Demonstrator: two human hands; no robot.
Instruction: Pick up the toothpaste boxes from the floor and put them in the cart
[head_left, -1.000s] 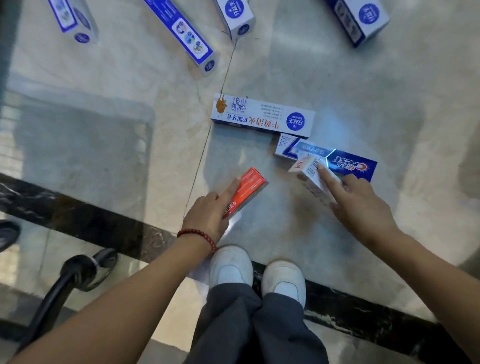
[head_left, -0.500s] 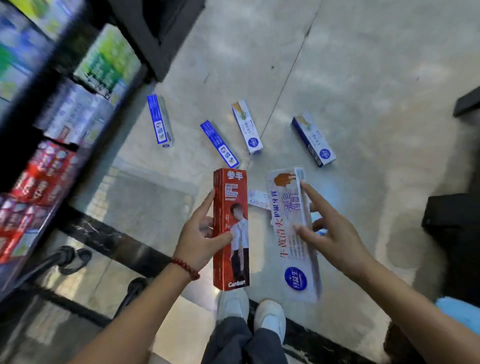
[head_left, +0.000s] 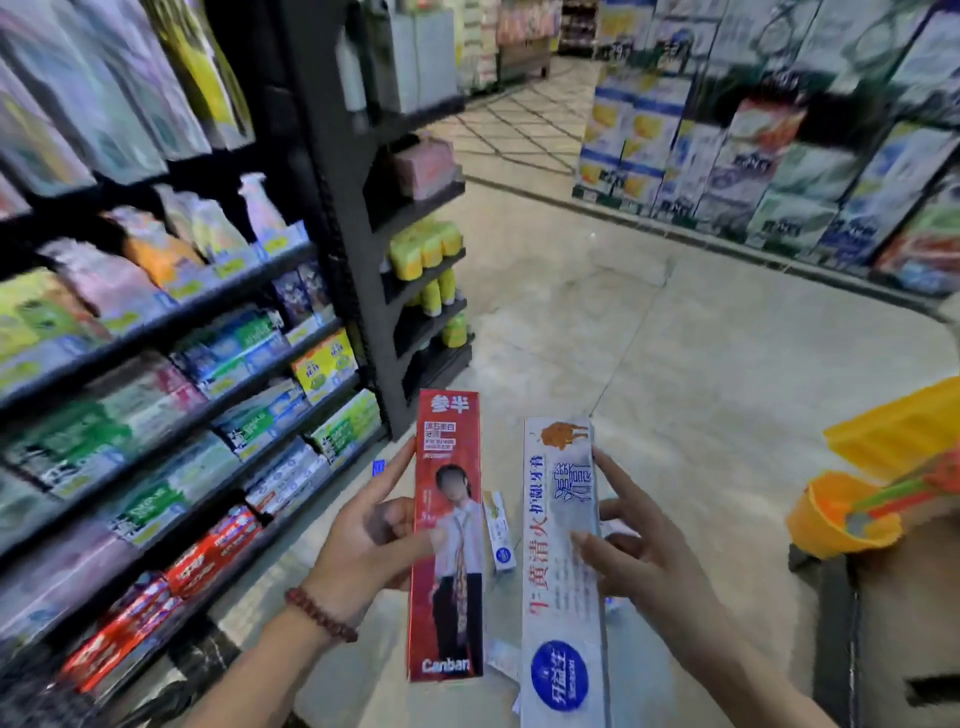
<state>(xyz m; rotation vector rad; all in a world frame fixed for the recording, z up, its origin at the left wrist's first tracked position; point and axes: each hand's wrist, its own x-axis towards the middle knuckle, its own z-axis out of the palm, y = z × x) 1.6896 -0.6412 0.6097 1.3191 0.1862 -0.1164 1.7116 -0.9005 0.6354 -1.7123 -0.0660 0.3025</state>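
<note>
Red toothpaste box (head_left: 449, 535): held upright in the left hand (head_left: 363, 545); thumb across its front, fingers behind its left edge. White letters "Canban" at the bottom, Chinese characters at the top, a printed figure in the middle.
White toothpaste box (head_left: 563, 571): upright just right of the red one, the two apart. Red Chinese characters run down its front, a blue round logo sits near the bottom, a brown animal picture at the top. The right hand (head_left: 639, 551) grasps it — thumb tip on the front, forefinger along the right edge, the other fingers behind.
Small white box (head_left: 500, 530): on the floor (head_left: 675, 364), seen in the gap between the two held boxes; blue dot on its near end, print too small to read.
Cart: a yellow and orange plastic part (head_left: 852, 499) at the right edge, over a dark frame — likely the cart, though blurred.
Store shelves (head_left: 171, 395): on the left, packed with toothpaste boxes in green, blue, yellow and red; labels blurred.
Stacked cartons (head_left: 779, 130): across the aisle at upper right, print unreadable.
Bracelet (head_left: 322, 616): dark red beads on the left wrist.
Change: half a second ago the view looked down at four boxes on the floor; now it is raised along the aisle, both held boxes lifted with it, and the yellow part has come into view.
</note>
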